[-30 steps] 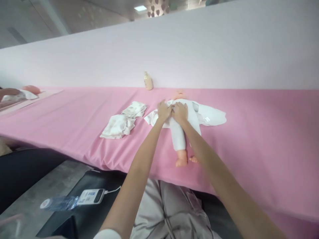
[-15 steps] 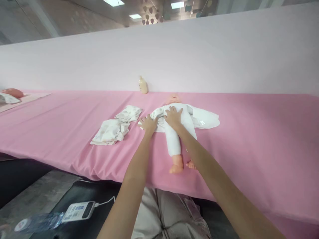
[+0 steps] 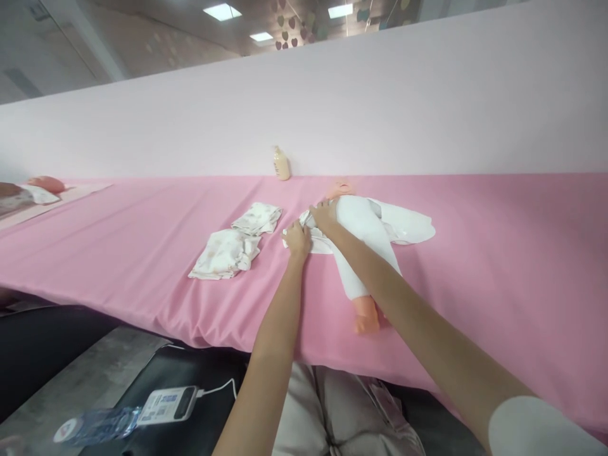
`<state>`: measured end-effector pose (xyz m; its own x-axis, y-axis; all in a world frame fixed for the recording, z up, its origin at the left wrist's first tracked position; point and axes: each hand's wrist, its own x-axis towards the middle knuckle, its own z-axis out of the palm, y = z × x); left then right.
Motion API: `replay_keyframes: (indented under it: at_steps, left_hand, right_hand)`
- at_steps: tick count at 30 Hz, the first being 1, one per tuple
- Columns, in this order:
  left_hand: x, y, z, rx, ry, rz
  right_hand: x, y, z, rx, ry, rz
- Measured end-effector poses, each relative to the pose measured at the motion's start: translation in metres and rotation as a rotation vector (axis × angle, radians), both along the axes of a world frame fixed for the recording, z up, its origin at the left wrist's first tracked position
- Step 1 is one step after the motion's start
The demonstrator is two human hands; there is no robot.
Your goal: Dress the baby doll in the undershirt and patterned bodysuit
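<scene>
A baby doll (image 3: 367, 313) lies on its back with its feet toward me, in white clothing (image 3: 363, 221). An empty-looking white sleeve (image 3: 408, 223) spreads out on its right side in view. My left hand (image 3: 298, 239) is closed on the end of the white garment at the doll's left side in view. Beside it, my right hand (image 3: 325, 216) has its fingers curled over the upper part of the same sleeve, against the doll's chest. What lies beneath the right fingers is hidden. My right forearm covers one of the doll's legs.
Two folded patterned cloths (image 3: 225, 254) lie on the pink table cover (image 3: 142, 253) to the left. A pump bottle (image 3: 281, 164) stands by the white partition. Another doll (image 3: 46, 184) lies at the far left. A phone (image 3: 167, 405) and a water bottle (image 3: 97, 425) rest on a black seat below.
Both hands were spread flat on the doll and garment. Now the left fingers have closed on the sleeve end, and the right hand has shifted left off the chest, curling its fingers.
</scene>
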<state>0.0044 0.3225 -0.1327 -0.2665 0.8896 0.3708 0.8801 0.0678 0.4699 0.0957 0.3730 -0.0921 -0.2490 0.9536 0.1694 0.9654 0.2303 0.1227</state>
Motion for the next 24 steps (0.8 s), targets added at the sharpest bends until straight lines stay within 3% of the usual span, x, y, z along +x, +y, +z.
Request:
replay_keyframes:
  at_steps: [6,10,15,17,19,21,23,24]
  left_hand:
    - [-0.003,0.001,0.0,0.109,-0.156,-0.012]
    - [-0.007,0.004,-0.004,0.193,-0.278,0.055]
    - [-0.009,0.002,-0.005,0.136,-0.196,0.019]
    - [-0.002,-0.003,-0.002,0.192,-0.113,0.002]
    - [0.012,-0.01,0.002,0.286,-0.057,-0.164]
    - [0.033,-0.018,0.005,0.325,-0.124,-0.431]
    - [0.057,-0.027,0.007,0.286,-0.358,-0.604]
    - [0.068,-0.031,0.008,0.233,-0.526,-0.627]
  right_hand:
    - [0.015,-0.001,0.002,0.183,0.206,-0.061]
    - [0.037,-0.001,0.014,0.235,0.341,-0.159]
    - [0.064,0.003,0.032,0.284,0.565,-0.266]
    - [0.067,0.002,0.034,0.275,0.61,-0.271]
    - [0.066,0.0,0.033,0.265,0.615,-0.258]
    - [0.063,-0.004,0.031,0.261,0.605,-0.237]
    - [0.06,-0.008,0.031,0.245,0.613,-0.223]
    - [0.06,-0.01,0.032,0.226,0.626,-0.225]
